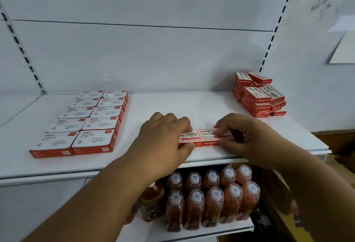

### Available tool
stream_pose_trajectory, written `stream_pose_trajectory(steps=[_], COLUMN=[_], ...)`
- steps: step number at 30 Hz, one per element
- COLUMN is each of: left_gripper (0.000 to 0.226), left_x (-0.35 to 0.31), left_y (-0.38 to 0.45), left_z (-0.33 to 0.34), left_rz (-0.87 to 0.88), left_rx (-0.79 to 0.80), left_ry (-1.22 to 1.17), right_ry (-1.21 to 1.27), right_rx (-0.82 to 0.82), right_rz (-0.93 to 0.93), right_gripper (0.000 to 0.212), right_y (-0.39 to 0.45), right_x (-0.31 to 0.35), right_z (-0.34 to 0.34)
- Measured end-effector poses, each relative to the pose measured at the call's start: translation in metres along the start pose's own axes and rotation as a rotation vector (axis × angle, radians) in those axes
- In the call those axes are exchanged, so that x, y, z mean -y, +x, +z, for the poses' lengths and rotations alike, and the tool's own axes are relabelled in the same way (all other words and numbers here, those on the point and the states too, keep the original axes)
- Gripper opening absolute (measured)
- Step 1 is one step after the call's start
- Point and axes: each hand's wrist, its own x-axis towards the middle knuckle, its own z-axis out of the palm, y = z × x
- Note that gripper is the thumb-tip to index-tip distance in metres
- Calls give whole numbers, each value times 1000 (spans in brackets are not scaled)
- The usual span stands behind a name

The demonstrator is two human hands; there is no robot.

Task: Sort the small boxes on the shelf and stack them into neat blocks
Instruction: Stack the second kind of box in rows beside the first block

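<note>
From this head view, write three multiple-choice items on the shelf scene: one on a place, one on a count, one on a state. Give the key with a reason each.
1. Where is the loose heap of red boxes?
A. back right of the shelf
B. front left
C. on the lower shelf

2. How many columns does the white-topped box block have?
A. one
B. two
C. four

3. What are the two hands doing?
A. hanging idle
B. lifting a bottle
C. holding the row of red boxes

Key: 1 A, the heap sits by the back right corner. 2 B, the boxes lie in pairs. 3 C, the left hand and right hand pinch the row's ends.
</note>
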Motion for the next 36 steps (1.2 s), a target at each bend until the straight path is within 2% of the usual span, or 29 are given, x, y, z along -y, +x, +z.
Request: stream_pose_trajectory(steps=[4, 7, 10, 14, 18, 21, 23, 25, 27, 29, 36], left_gripper=[44, 54, 47, 39, 29, 28, 30, 46, 51, 49, 38], left_x=[1, -4, -21, -54, -93, -120, -134, -143, -146, -146, -140], left_y=[0, 4, 13, 37, 73, 107, 136, 163, 183, 191, 192], left_z=[-4, -10, -11, -2, 15, 28, 36, 43, 51, 59, 65], left_rz=[-18, -69, -35, 26, -34, -116, -214, -313, -392, -446, -578], left_rx=[10, -50, -95, -43, -108, -51, 26, 104, 165, 199, 35], left_ry=[44, -17, -13, 4, 2, 49, 71, 161, 171, 112, 117], right_ry=[-11, -16, -24, -94, -137, -147, -167, -168, -87, 29, 296], right_rx=[-12, -98, -233, -435, -483, -520, -500, -371, -247, -217, -284], right_rz=[37, 54, 61, 63, 51, 83, 206, 351, 433, 464, 490], right_gripper=[21, 32, 25, 15, 15, 14, 19, 31, 27, 22, 23], right_y=[-3, -6, -9, -13, -14, -8, 4, 16, 26, 30, 30], right_x=[0, -4, -15, -40, -72, -99, -115, -126, -132, -138, -145], right_z=[-3, -4, -7, -27, -61, -80, -88, -93, -95, -96, -104])
